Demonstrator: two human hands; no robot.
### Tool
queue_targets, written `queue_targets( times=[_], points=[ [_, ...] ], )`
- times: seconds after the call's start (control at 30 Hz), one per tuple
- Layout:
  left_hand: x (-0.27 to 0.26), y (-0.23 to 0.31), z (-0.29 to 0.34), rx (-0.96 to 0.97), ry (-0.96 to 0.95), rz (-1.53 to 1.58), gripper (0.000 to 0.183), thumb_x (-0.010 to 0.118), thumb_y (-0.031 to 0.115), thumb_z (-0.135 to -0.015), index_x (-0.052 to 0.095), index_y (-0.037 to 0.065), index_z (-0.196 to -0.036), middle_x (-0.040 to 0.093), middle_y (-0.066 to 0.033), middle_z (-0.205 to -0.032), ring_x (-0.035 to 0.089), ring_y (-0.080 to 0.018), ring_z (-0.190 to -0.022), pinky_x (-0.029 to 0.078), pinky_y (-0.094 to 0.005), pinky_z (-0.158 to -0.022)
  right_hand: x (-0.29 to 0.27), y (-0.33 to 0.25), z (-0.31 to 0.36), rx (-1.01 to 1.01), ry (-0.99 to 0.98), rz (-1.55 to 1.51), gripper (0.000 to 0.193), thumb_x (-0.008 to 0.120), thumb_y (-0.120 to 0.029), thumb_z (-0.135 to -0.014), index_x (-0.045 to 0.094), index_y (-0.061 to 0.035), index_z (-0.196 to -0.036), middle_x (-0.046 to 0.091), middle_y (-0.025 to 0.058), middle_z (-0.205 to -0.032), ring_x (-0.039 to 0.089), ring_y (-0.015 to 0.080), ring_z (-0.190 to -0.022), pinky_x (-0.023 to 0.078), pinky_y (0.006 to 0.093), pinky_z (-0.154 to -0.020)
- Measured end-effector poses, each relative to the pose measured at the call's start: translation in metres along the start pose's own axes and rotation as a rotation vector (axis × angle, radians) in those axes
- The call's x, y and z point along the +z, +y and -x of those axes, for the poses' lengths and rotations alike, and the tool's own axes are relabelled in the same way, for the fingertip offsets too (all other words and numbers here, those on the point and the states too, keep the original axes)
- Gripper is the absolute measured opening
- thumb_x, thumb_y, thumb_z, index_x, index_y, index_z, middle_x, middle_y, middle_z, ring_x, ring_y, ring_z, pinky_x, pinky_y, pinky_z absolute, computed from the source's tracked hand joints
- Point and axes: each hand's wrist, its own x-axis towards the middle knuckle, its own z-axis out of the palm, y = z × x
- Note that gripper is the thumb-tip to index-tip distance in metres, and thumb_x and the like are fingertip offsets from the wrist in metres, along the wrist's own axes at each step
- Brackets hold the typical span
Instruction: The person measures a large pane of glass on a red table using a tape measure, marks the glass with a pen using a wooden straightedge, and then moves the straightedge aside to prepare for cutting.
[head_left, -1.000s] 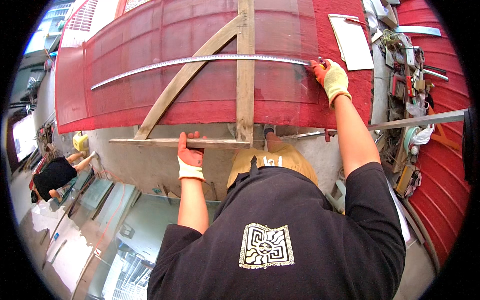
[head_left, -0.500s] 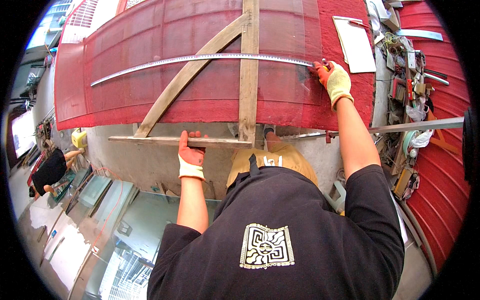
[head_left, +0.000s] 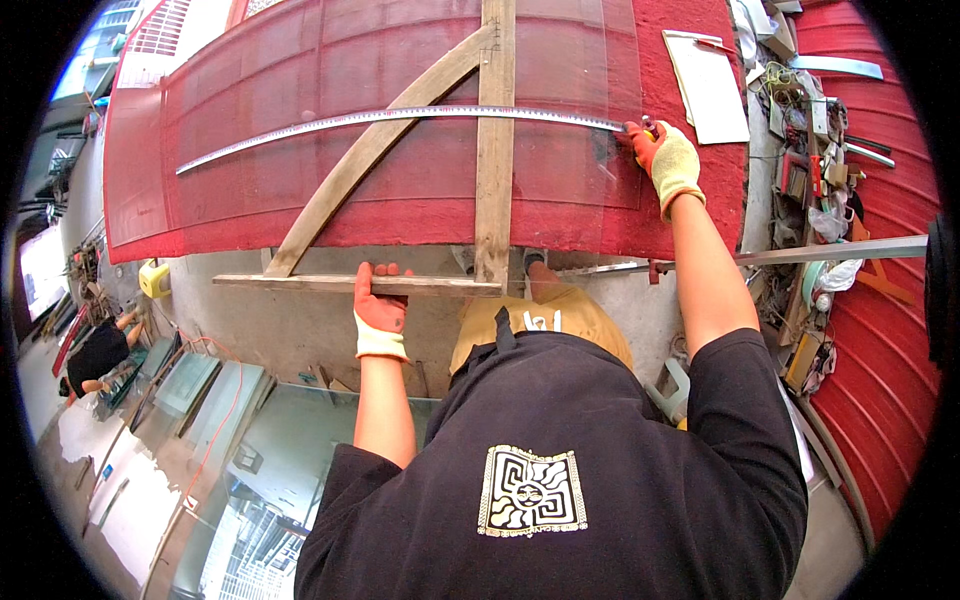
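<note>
My left hand (head_left: 381,315), in an orange-and-cream work glove, grips the crossbar of a wooden T-square (head_left: 495,190) with a diagonal brace. The crossbar runs along the near edge of the red-covered table (head_left: 690,200), and the long arm reaches away across a clear glass sheet (head_left: 240,95). My right hand (head_left: 665,162), gloved alike, closes around a tape measure (head_left: 648,132) at the table's right side; the glove hides most of its case. From there the white blade (head_left: 330,122) stretches left over the glass and crosses both the long arm and the brace.
A white pad (head_left: 712,90) with a red pen lies at the table's far right. Tools and cables crowd a shelf (head_left: 815,180) along the right. Behind on the left, glass panes (head_left: 212,395) lean near a crouching person (head_left: 98,352) and a yellow container (head_left: 154,279).
Both hands keep their grips, with the tape and T-square lying as before. At the left, the other person has shifted posture. The whole view has moved very slightly.
</note>
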Motion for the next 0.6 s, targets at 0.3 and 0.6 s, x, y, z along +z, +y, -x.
queue_targets(
  times=[0.3,0.6],
  points=[
    [-0.001,0.001,-0.001,-0.004,-0.009,-0.019,0.017,0.07,0.033,-0.105,0.067,0.016,-0.102,0.071,-0.0006,-0.1,0.07,-0.0248,-0.101,0.057,-0.0618,-0.103,0.002,0.002,0.0,-0.012,0.013,-0.044,0.064,0.069,-0.067,-0.094,0.077,-0.0084,-0.119,0.079,0.0202,-0.112,0.075,0.0414,-0.107,0.057,0.0501,-0.09],
    [-0.005,0.003,-0.003,-0.008,-0.036,0.007,0.017,0.07,0.03,-0.104,0.065,0.016,-0.11,0.068,-0.0014,-0.105,0.068,-0.0276,-0.103,0.056,-0.0629,-0.102,0.014,0.012,-0.006,-0.008,0.051,-0.034,0.064,0.069,-0.068,-0.093,0.077,-0.0082,-0.116,0.079,0.0207,-0.111,0.075,0.0409,-0.104,0.057,0.0503,-0.088]
  ],
)
